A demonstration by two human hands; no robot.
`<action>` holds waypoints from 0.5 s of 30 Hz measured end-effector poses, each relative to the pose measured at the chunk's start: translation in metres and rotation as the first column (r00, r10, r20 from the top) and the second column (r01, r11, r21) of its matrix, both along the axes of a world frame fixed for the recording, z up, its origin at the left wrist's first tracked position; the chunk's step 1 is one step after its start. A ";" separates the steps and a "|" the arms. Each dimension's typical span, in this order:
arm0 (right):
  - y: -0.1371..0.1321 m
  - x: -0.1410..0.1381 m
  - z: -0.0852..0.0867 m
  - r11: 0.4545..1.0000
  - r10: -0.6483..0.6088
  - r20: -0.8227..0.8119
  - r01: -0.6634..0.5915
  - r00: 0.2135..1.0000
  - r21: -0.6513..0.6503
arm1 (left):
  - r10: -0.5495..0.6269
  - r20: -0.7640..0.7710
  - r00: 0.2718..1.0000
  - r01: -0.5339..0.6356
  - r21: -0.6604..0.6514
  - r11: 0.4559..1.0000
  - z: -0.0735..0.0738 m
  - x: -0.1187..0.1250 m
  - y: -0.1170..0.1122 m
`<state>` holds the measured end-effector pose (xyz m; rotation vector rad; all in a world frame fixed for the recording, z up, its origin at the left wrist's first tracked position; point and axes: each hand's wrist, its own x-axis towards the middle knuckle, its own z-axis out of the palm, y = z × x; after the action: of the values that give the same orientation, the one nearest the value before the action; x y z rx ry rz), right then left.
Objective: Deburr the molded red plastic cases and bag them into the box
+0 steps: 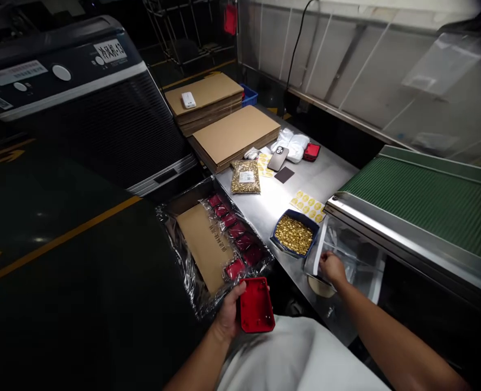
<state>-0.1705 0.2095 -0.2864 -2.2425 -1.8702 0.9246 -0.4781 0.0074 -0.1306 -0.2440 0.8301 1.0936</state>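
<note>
Holding an open red plastic case (258,309) in the left hand (227,316), with the right hand (334,268) at the white edge of a clear plastic bag (356,269), beside a blue tray (274,233) of small gold-coloured pieces (293,235) on a metal table (326,176); flanked by a film-lined box (187,271) of red packets (236,230) and a green conveyor belt (428,201).

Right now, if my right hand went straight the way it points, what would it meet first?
Your right hand is at the white edge of the clear plastic bag; beyond that, it would probably meet the blue tray of gold pieces, though depth is unclear here.
</note>
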 end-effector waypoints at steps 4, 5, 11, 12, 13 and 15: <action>-0.002 0.006 0.000 0.995 0.100 0.044 -0.100 0.994 0.000 | 0.010 0.016 1.000 -0.009 -0.057 0.998 0.014 0.007 -0.005; -0.003 0.008 0.000 0.994 0.113 0.052 -0.113 0.992 0.003 | 0.022 0.010 1.000 -0.021 -0.068 0.997 0.017 0.010 -0.006; -0.006 0.016 -0.002 0.993 0.120 0.034 -0.119 0.992 -0.006 | 0.058 -0.047 0.997 -0.062 -0.087 0.994 0.036 0.024 -0.002; -0.005 0.018 -0.002 0.995 0.100 0.025 -0.100 0.995 0.000 | 0.060 -0.058 0.996 -0.065 -0.081 0.995 0.039 0.026 -0.001; -0.004 0.018 -0.001 0.997 0.072 0.015 -0.072 0.997 0.012 | 0.061 -0.071 0.996 -0.067 -0.077 0.995 0.042 0.028 0.000; -0.003 0.019 0.001 0.999 -0.002 -0.011 0.002 1.000 0.043 | 0.055 -0.089 0.994 -0.062 -0.072 0.995 0.048 0.031 0.002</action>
<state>-0.1512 0.2067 -0.2851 -2.2094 -1.8644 0.8859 -0.4467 0.0097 -0.0822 -0.2864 0.9480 1.1358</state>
